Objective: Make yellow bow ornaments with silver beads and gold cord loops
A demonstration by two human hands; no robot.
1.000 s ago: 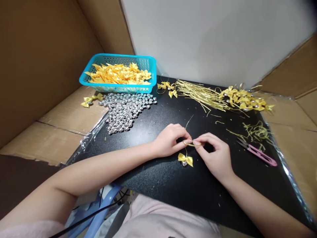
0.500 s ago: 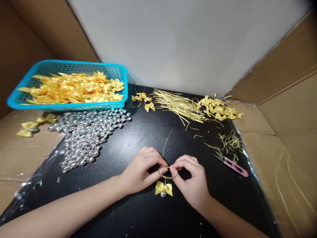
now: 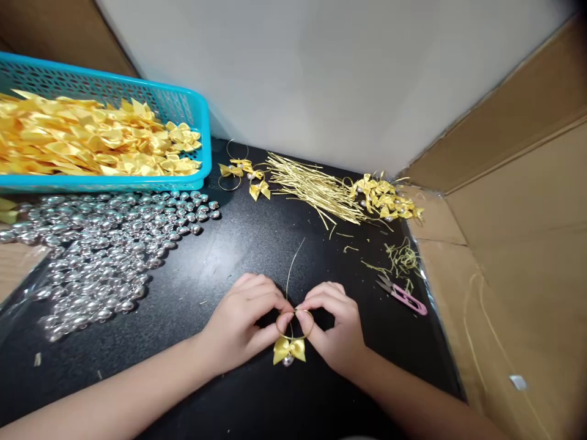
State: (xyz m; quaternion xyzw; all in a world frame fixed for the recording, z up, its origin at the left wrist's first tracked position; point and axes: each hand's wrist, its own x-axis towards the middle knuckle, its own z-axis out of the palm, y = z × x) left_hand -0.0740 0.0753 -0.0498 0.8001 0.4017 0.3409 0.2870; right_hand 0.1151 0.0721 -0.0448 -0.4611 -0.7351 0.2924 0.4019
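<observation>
My left hand (image 3: pixel 243 318) and my right hand (image 3: pixel 334 324) meet over the black table (image 3: pixel 257 244), each pinching a thin gold cord (image 3: pixel 294 264) bent into a small loop (image 3: pixel 295 324) between the fingertips. One free end of the cord rises away from the hands. A yellow satin bow (image 3: pixel 289 349) with a small silver bead hangs from the bottom of the loop, just below the fingers. Both hands are closed in a pinch.
A turquoise basket (image 3: pixel 174 110) of yellow bows stands at the back left, a spread of silver beads (image 3: pixel 105 244) in front of it. Gold cords (image 3: pixel 316 186), finished bows (image 3: pixel 383 198), cord scraps (image 3: pixel 398 260) and pink snips (image 3: pixel 403 297) lie behind and right. Cardboard walls surround the table.
The view has shifted right and closer. Both hands stay on the cord, and the loop between the fingertips has turned rounder with the bow hanging under it.
</observation>
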